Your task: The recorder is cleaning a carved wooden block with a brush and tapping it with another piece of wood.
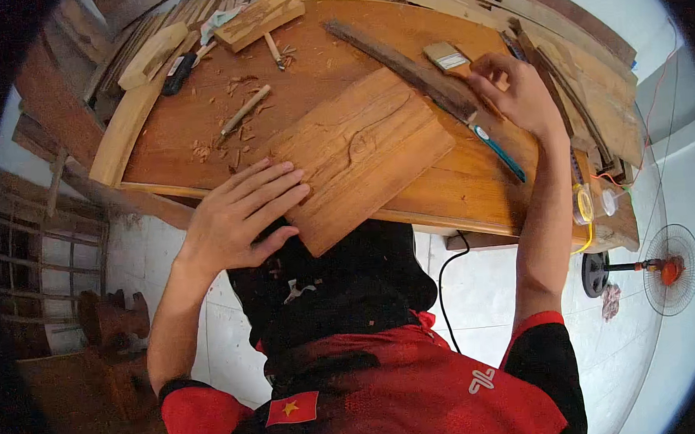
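Note:
My left hand (249,210) lies with fingers stretched out on the lower left end of a carved wooden board (377,176), which reaches over the desk's front edge. My right hand (514,94) is at the upper right, its fingers curled at the handle of a flat paintbrush (445,57). Below that hand, a teal-handled tool (500,152) lies beside a long dark bar (378,58). Left of the board are a pale wooden-handled tool (245,111) and shavings, with a black-handled tool (176,75) farther back.
The wooden desk (156,168) holds blocks (259,21) and stacked planks (591,70) along its back and sides. Clear cups (582,203) and cords are at the right end. A fan (671,269) stands on the right, wooden racks (47,264) on the left.

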The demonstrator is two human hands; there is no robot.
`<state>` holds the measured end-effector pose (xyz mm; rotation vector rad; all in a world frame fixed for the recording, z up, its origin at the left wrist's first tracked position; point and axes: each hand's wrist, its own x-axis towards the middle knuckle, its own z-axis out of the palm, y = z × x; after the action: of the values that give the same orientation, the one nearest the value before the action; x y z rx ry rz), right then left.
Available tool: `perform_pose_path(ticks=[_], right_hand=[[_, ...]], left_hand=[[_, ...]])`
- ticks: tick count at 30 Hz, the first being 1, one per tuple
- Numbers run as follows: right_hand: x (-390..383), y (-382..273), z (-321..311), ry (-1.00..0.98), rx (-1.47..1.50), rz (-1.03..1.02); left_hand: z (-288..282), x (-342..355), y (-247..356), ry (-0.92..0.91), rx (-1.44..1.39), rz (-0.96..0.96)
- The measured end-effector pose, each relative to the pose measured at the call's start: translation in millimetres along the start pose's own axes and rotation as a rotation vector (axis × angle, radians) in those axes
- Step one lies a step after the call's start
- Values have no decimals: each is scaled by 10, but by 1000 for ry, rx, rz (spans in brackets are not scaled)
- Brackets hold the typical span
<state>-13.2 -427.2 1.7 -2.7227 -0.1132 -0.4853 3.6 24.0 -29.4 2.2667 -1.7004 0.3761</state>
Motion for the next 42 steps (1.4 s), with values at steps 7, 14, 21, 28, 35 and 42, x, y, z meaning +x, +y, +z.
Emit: perform_pose_path(ticks=[7,14,21,28,35,42], right_hand=[[-65,248,-15,-103,43,110],[-77,415,54,-125,5,181],[-200,556,-192,-315,49,282],[-280,333,-191,-522,40,270],[-183,546,-1,-142,-104,279],[-66,415,164,-84,-253,409]], left_hand=[[29,44,-29,137,-76,-15],[-132,209,-27,35,-91,6],[-204,113,-678,269,-129,-516],[-127,168,-835,190,-109,-675],[55,234,-80,214,-178,-490],[276,-22,249,172,5,-367]])
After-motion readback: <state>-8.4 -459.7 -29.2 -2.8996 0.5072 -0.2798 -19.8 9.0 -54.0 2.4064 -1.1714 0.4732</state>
